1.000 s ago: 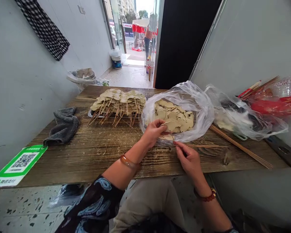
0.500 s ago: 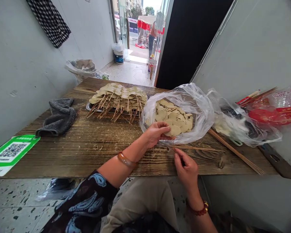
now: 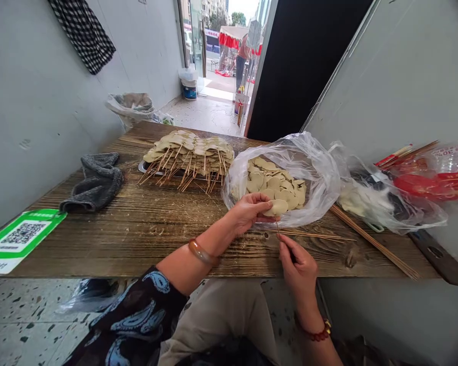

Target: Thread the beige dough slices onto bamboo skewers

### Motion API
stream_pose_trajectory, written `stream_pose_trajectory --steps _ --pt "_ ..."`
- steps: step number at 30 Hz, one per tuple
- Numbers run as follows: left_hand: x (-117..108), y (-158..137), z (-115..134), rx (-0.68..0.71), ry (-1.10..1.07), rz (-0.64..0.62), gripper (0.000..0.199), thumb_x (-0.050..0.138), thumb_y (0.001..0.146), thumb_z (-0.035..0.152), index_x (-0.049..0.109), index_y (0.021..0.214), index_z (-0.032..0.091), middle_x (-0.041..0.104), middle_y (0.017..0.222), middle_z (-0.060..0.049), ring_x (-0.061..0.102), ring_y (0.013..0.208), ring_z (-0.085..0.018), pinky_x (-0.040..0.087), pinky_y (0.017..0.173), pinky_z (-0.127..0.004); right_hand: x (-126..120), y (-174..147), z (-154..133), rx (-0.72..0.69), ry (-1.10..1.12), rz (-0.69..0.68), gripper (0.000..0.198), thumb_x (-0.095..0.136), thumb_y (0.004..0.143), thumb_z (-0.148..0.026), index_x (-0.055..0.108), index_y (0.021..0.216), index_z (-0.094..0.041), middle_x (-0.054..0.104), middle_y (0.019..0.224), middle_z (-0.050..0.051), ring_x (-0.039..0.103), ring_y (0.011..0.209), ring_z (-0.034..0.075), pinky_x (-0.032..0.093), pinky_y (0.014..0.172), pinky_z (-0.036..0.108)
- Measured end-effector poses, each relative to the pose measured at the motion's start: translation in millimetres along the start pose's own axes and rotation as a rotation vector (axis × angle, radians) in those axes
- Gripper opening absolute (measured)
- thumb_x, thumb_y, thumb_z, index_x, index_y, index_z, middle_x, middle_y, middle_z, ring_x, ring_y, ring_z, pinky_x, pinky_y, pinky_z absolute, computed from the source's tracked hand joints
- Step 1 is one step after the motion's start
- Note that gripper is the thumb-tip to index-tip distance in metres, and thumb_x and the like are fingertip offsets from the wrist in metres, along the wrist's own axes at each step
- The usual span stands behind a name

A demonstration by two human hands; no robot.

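Note:
Between the thumb and fingers of my left hand (image 3: 252, 208) is a flat, pale, oval slice (image 3: 279, 207). My right hand (image 3: 298, 258), below and to the right, pinches a thin wooden skewer (image 3: 277, 226) whose upper end meets the slice's lower edge; how far it goes in is not visible. Just behind my left hand, an open clear plastic bag (image 3: 320, 168) holds a heap of similar slices (image 3: 275, 182). To the left, skewered slices (image 3: 191, 147) are stacked on a metal tray (image 3: 142, 166), their sticks pointing toward me.
Loose skewers (image 3: 324, 236) lie on the wooden table (image 3: 156, 244) by my right hand, with a thicker skewer bundle (image 3: 377, 244) farther right. Plastic bags (image 3: 416, 208) crowd the right end. A grey cloth (image 3: 95, 183) and a green QR-code card (image 3: 21, 236) are at left.
The camera view has shifted slightly. Both hands keep nearly the same pose, still holding the slice and the skewer together; little else differs.

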State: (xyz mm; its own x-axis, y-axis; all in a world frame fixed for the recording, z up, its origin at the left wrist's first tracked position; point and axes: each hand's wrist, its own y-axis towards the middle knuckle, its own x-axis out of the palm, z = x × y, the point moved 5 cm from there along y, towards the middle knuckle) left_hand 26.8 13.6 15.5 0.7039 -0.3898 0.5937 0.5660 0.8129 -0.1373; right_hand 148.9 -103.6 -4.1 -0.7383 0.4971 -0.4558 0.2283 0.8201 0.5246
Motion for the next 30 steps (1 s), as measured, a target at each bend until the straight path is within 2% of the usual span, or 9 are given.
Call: stream_pose_trajectory --steps 7,13,20,25,30 --pt "0 4 -7 0.048 -0.005 -0.013 0.036 0.081 0.057 0.028 0.054 0.074 0.012 0.063 0.071 -0.002 0.065 0.066 -0.016 0.056 0.068 -0.036 0 -2 7 0.082 0.007 0.005 0.026 0.054 0.085 -0.029 0.073 0.095 -0.015 0.074 0.088 0.009 0.069 0.075 0.02 0.055 0.071 0.032" --pt "3 1 -3 0.081 0.033 -0.012 0.035 0.079 0.059 0.029 0.055 0.077 0.012 0.061 0.07 0.0 0.064 0.062 -0.013 0.055 0.068 -0.033 1 -2 11 0.114 0.019 0.009 0.026 0.054 0.085 -0.03 0.072 0.098 -0.017 0.074 0.089 0.009 0.068 0.073 0.019 0.055 0.071 0.032" --pt "4 -1 7 0.171 0.266 0.073 0.023 0.073 0.064 0.022 0.056 0.077 0.012 0.059 0.059 0.003 0.058 0.053 -0.007 0.042 0.054 -0.017 3 -3 14 0.166 0.06 -0.007 0.026 0.055 0.084 -0.031 0.072 0.098 -0.017 0.074 0.087 0.008 0.068 0.075 0.02 0.054 0.069 0.032" --pt "4 0 7 0.19 0.42 0.059 0.019 0.069 0.068 0.023 0.056 0.075 0.012 0.064 0.059 0.0 0.061 0.057 -0.01 0.041 0.055 -0.017 1 -3 14 0.218 0.084 -0.021 0.028 0.055 0.085 -0.032 0.072 0.099 -0.015 0.073 0.089 0.009 0.067 0.077 0.02 0.053 0.064 0.03" --pt "4 0 3 0.161 0.45 0.029 0.022 0.069 0.068 0.027 0.055 0.076 0.012 0.065 0.059 -0.001 0.061 0.056 -0.011 0.041 0.056 -0.019 0 -2 14 0.242 0.097 -0.017 0.029 0.055 0.084 -0.034 0.072 0.1 -0.016 0.073 0.089 0.008 0.065 0.069 0.018 0.052 0.06 0.028"
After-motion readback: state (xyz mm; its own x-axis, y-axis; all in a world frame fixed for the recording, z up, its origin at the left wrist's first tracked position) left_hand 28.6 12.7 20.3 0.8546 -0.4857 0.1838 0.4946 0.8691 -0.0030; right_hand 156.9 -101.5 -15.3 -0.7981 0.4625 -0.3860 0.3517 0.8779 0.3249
